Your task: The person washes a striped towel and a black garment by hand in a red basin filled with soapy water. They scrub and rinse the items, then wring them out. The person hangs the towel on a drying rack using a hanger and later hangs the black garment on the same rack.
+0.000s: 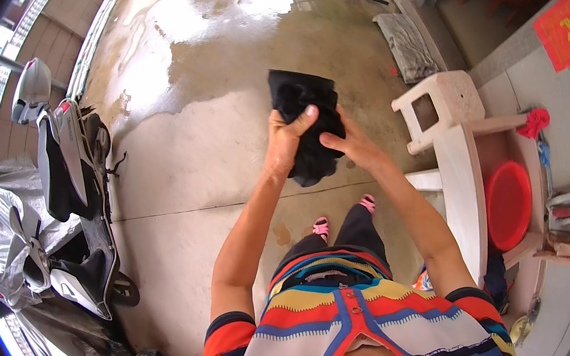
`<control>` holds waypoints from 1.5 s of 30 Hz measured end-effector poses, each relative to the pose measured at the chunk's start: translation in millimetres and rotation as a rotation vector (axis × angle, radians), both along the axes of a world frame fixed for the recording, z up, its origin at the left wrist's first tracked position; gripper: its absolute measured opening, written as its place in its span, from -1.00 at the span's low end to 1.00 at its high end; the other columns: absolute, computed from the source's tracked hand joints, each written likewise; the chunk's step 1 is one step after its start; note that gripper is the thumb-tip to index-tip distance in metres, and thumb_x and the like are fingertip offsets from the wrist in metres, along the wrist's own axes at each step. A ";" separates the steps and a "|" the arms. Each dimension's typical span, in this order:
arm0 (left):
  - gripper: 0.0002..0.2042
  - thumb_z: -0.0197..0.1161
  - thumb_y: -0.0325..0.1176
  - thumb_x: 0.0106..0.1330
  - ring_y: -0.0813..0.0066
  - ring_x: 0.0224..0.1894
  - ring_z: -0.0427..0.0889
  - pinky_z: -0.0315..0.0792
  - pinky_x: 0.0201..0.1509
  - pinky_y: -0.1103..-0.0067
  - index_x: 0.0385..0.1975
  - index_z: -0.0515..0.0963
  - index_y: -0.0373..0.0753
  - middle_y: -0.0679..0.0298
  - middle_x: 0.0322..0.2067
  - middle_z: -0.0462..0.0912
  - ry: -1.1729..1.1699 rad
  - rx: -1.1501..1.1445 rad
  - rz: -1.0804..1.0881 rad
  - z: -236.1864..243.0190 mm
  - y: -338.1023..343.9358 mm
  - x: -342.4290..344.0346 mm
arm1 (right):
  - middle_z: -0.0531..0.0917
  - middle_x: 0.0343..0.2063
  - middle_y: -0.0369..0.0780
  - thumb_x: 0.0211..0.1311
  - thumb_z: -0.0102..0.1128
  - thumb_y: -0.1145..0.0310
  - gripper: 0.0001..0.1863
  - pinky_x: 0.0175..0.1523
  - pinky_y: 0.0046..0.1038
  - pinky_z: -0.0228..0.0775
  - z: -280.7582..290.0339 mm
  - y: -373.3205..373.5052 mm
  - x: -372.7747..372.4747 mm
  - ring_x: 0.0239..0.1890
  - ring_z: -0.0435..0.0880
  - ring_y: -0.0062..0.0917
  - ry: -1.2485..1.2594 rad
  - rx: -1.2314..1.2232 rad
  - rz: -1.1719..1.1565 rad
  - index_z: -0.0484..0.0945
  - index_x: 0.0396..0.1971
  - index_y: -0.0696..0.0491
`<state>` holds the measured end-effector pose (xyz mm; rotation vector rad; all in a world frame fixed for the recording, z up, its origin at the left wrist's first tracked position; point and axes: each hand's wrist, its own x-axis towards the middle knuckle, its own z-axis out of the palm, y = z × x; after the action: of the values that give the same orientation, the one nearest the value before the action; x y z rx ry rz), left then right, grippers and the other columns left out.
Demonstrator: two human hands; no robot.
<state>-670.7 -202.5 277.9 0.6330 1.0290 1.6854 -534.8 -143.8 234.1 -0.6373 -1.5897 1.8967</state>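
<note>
A bunched-up black cloth (304, 92) is held out in front of me at about the middle of the view. My left hand (285, 138) grips its left side, thumb lying across the front. From the other side my right hand (354, 141) closes on it, its thumb pressed over the dark fabric. The upper end spreads into a flat edge, while the lower end hangs in folds below my hands. What kind of garment or cloth it is I cannot make out. The fingers behind it are hidden.
At right stand a white plastic stool (457, 94) and a pale sink stand (463, 205) with a red basin (510, 206). Scooters (70, 156) line the left side. Far ahead the concrete floor is wet (225, 49). A grey mat (406, 47) lies near the doorway.
</note>
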 end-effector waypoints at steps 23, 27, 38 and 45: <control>-0.53 0.35 -0.61 -0.10 0.50 -0.23 0.53 0.40 -0.08 0.57 -0.11 0.41 -0.31 0.30 -0.35 0.58 0.319 -0.286 0.319 -55.7 76.7 -497.2 | 0.50 -0.50 -0.44 0.12 0.09 0.48 -0.92 -0.30 -0.70 0.25 60.7 201.8 -420.6 -0.42 0.40 -0.83 -0.071 -0.003 0.199 0.49 -0.37 0.11; -0.75 0.32 -0.61 -0.06 0.66 -0.35 0.46 0.34 -0.19 0.67 -0.33 0.51 -0.30 0.43 -0.48 0.53 0.468 -0.288 0.212 -48.1 106.1 -584.7 | 0.43 -0.53 -0.48 0.10 0.12 0.47 -0.91 -0.28 -0.72 0.22 93.8 240.6 -505.9 -0.40 0.34 -0.85 -0.103 0.319 0.213 0.45 -0.39 0.14; -0.90 0.14 -0.42 0.23 0.72 -0.42 0.36 0.29 -0.33 0.75 -0.40 0.36 -0.23 0.44 -0.50 0.41 0.394 -0.132 0.214 82.3 245.0 -782.9 | 0.56 -0.41 -0.42 0.15 0.18 0.37 -0.79 -0.23 -0.72 0.35 157.1 370.0 -663.2 -0.36 0.49 -0.81 -0.140 0.222 0.244 0.48 -0.24 0.12; -0.82 0.10 -0.46 0.24 0.53 -0.32 0.58 0.45 -0.17 0.63 -0.20 0.52 -0.31 0.26 -0.35 0.61 0.366 -0.026 0.165 132.9 329.8 -866.9 | 0.50 -0.30 -0.39 -0.10 0.31 0.41 -0.45 -0.07 -0.65 0.25 157.7 438.6 -710.7 -0.26 0.41 -0.72 -0.419 0.425 0.348 0.39 -0.02 0.17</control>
<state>-1537.6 127.3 410.8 0.8816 1.3918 1.7313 -1245.5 294.8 391.8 -0.6248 -2.4205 1.6312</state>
